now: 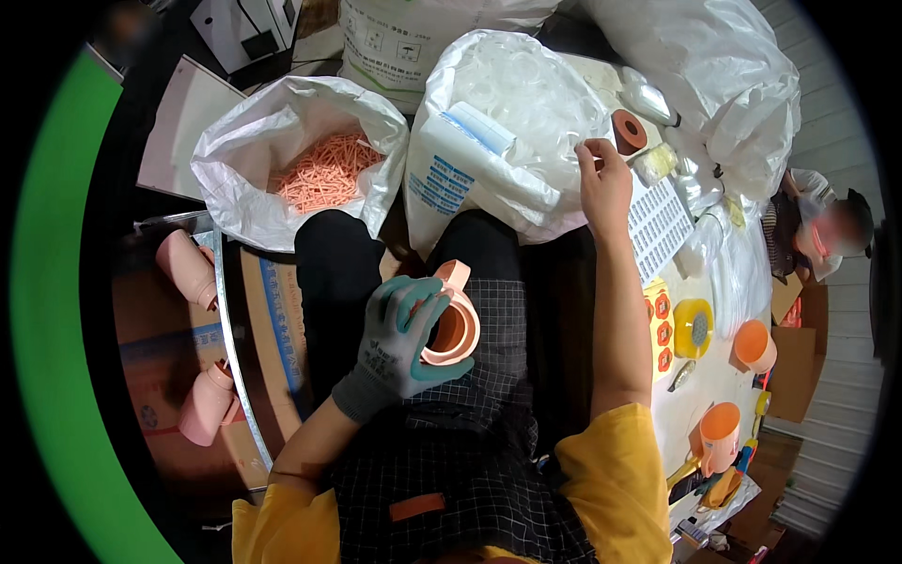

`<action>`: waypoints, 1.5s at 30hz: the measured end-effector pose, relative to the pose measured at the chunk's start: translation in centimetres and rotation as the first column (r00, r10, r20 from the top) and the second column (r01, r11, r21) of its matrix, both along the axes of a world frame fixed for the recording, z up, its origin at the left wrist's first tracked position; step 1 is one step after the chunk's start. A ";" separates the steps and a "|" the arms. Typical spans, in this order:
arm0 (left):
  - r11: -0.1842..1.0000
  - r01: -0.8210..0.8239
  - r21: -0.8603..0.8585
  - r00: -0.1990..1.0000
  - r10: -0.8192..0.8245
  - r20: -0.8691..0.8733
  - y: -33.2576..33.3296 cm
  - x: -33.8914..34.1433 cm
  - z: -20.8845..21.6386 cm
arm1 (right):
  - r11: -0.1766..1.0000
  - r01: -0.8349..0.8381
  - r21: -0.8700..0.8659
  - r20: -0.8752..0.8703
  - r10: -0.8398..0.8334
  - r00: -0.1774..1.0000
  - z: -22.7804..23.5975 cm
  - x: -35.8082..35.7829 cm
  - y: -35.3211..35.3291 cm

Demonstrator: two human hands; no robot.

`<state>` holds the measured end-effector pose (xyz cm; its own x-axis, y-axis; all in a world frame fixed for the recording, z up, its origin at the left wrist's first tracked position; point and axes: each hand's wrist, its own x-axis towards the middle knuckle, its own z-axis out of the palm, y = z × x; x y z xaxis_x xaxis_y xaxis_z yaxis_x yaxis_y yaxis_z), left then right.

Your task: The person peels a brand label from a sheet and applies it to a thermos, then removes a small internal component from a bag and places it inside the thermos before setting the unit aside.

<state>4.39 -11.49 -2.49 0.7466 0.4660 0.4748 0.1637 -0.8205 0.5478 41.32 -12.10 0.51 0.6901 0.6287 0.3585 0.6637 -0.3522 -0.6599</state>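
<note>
My left hand [390, 343], in a grey and green work glove, wraps round a pink plastic mug [461, 324] above my lap. Its open mouth faces up toward me, and a loop handle juts out at the far side. Over the right rim of a white woven sack [434, 160] my bare right hand [606, 179] is raised, fingers bent toward the thumb. Clear plastic rings [526, 89] fill that sack. Whatever sits between those fingertips, if anything, is too small or see-through to make out.
Thin pink plastic pieces [329, 172] lie in another white sack [225, 183] at left. Two pink containers [188, 270] are beside a metal rail [228, 329]. On the right-hand table stand pink mugs [720, 428], a yellow tape roll [693, 329] and a label sheet [658, 226]. A person [817, 226] is farther right.
</note>
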 end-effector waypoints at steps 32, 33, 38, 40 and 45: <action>0.921 -0.138 0.364 0.876 0.285 -0.389 3.6 1.7 4.6 | 0.658 -0.739 -0.142 0.279 0.743 0.608 -2.0 -20.0 -8.3; 0.940 -0.080 0.333 0.849 0.239 -0.472 4.1 1.8 4.8 | 0.666 -0.733 -0.141 0.275 0.737 0.617 -2.2 -20.1 -8.5; 0.941 0.000 0.338 0.789 0.208 -0.578 4.2 1.8 4.4 | 0.672 -0.729 -0.128 0.266 0.732 0.628 -2.4 -20.3 -8.6; 0.956 0.015 0.292 0.773 0.174 -0.610 4.2 2.0 4.7 | 0.683 -0.718 -0.131 0.259 0.723 0.641 -2.3 -20.3 -8.6; 0.948 0.087 0.307 0.885 0.067 -0.460 4.8 2.6 5.2 | 0.691 -0.709 -0.139 0.257 0.717 0.648 -2.1 -20.0 -8.7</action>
<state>7.00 -6.67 2.69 0.9184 0.3440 0.1953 0.3235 -0.9373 0.1296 21.36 -20.77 -1.56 -0.0976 0.8962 0.4328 0.8627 0.2931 -0.4122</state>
